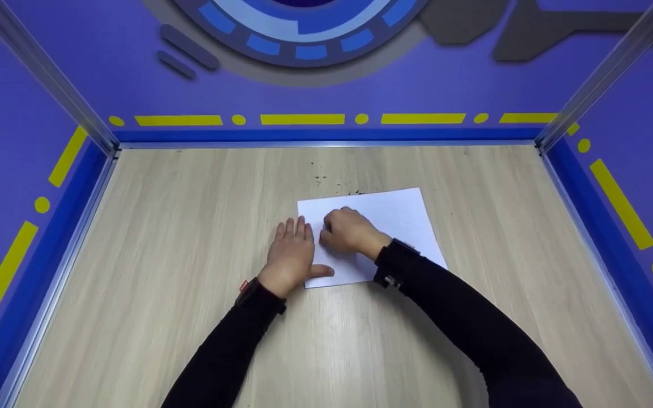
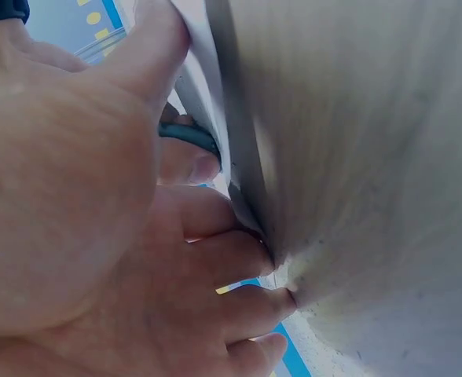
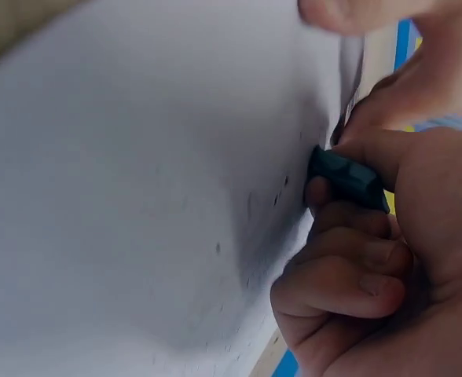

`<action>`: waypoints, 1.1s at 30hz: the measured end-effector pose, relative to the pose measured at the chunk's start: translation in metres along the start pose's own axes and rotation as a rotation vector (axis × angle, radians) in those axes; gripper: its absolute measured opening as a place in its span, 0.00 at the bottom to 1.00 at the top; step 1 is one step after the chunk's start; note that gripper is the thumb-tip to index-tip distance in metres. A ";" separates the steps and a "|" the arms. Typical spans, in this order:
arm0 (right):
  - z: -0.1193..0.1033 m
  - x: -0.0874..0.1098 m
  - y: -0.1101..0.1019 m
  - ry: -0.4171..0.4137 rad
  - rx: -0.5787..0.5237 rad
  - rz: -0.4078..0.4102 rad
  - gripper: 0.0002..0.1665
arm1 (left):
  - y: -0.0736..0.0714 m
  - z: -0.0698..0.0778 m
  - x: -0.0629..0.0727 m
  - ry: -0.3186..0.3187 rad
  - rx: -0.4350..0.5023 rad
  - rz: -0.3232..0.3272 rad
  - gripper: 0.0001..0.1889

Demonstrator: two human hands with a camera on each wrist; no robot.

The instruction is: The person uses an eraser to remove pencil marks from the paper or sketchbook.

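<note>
A white sheet of paper [image 1: 403,218] lies on the wooden table. My left hand [image 1: 291,254] rests at the sheet's left edge, fingers straight and pointing away from me, the thumb stretched onto the paper. Over the left part of the sheet, my right hand [image 1: 350,230] pinches a small dark green eraser [image 3: 349,182] between thumb and curled fingers. The eraser's lower end is right at the paper. In the left wrist view, the eraser [image 2: 190,135] shows just beyond the left thumb. Dark crumbs [image 3: 276,199] lie on the paper near the right fingers.
Dark specks [image 1: 355,192] are scattered on the wooden table [image 1: 202,226] beyond the sheet's far edge. Blue and purple panels with yellow marks, including the back wall [image 1: 304,96], enclose the table on the left, back and right. Metal rails run along their bases.
</note>
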State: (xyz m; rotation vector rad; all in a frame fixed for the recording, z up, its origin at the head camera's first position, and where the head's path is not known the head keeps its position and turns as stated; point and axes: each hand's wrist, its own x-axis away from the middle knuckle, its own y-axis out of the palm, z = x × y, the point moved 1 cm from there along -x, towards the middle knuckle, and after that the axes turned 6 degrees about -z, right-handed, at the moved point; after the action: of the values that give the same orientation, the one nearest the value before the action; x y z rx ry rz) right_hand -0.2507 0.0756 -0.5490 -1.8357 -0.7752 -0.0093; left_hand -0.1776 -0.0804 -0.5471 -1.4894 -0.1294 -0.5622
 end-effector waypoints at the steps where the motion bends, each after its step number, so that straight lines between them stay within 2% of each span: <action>1: 0.002 -0.001 -0.001 0.019 -0.002 0.014 0.18 | 0.000 0.000 0.000 -0.001 -0.005 0.001 0.67; 4: 0.010 -0.003 -0.005 0.062 -0.024 0.055 0.17 | 0.000 0.000 0.000 0.000 -0.008 0.009 0.67; 6: 0.016 -0.002 -0.006 0.057 -0.037 0.075 0.19 | 0.001 0.000 -0.001 0.002 -0.009 0.020 0.68; 12: 0.032 0.014 -0.005 -0.049 -0.119 0.074 0.23 | 0.002 -0.001 -0.001 0.015 -0.011 0.022 0.68; 16: 0.030 0.028 -0.002 -0.105 -0.163 0.029 0.22 | 0.001 -0.003 -0.001 0.017 -0.001 0.009 0.68; 21: 0.014 0.038 0.007 -0.180 -0.141 -0.058 0.20 | 0.001 -0.004 0.000 0.023 0.023 0.004 0.68; 25: 0.003 0.039 0.015 -0.216 -0.089 -0.086 0.17 | 0.002 -0.004 0.000 0.035 0.035 0.013 0.67; 33: 0.000 0.024 0.017 -0.220 -0.009 0.009 0.14 | 0.001 -0.003 -0.001 0.035 0.025 0.019 0.66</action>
State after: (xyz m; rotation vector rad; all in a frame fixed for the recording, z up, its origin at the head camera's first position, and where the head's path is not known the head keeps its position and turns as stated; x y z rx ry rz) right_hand -0.2235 0.0843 -0.5544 -1.8691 -0.9204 0.1981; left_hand -0.1788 -0.0826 -0.5488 -1.4540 -0.0950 -0.5694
